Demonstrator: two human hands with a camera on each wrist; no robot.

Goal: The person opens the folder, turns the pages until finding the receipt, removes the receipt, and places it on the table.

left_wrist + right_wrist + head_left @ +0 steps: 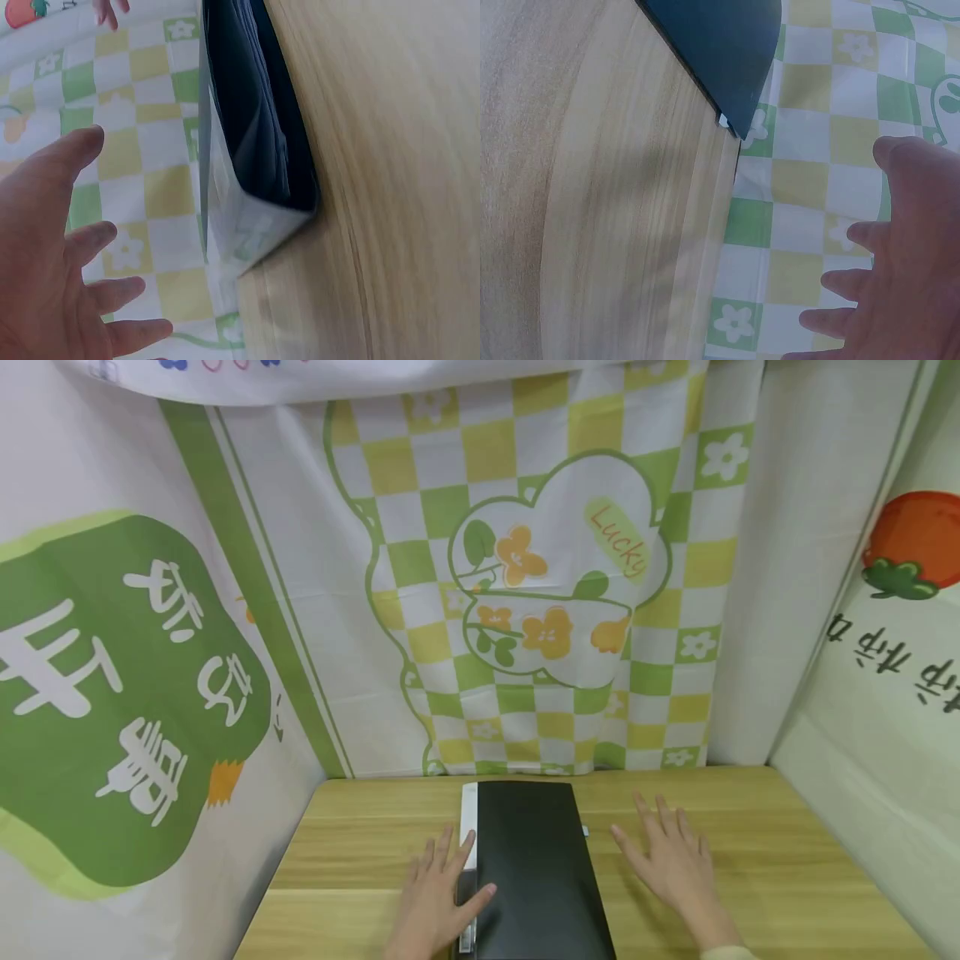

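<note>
A black file folder (536,868) lies closed on the wooden table, its pale spine on the left side. In the left wrist view the folder's end (262,217) shows dark sheets or pockets stacked between the covers. My left hand (435,897) hovers at the spine edge with fingers spread, its thumb overlapping the black cover in the head view. My right hand (675,864) is held to the right of the folder, over the table, fingers straight and apart. A small light tab (585,831) sticks out from the folder's right edge. Neither hand holds anything.
The wooden table (360,827) ends at a checked green and yellow cloth (525,727) hanging behind it. Printed cloth walls stand at the left (247,827) and right (847,793), close to the table's sides.
</note>
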